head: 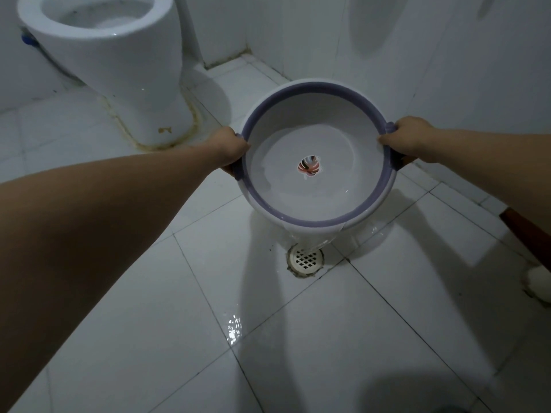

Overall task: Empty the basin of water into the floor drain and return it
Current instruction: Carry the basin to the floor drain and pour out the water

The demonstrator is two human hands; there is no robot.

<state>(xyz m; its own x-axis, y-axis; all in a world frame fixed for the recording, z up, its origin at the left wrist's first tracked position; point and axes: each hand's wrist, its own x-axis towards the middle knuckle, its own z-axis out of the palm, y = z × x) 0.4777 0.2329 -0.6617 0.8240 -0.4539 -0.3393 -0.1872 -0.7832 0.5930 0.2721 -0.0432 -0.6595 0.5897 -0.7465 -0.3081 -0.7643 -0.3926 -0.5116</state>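
Note:
A round white basin (298, 114) with a purple rim and a small leaf picture in its bottom is held above the floor, tilted toward me. My left hand (228, 147) grips its left handle and my right hand (405, 138) grips its right handle. Water still lies in the lower part of the basin and pours over the near rim in a stream (311, 239) onto the round white floor drain (306, 259) just below.
A white toilet (119, 55) stands at the back left. Tiled walls close in behind and to the right of the basin. A brown stick with a white end (536, 275) lies at the right edge. The floor tiles (232, 326) are wet.

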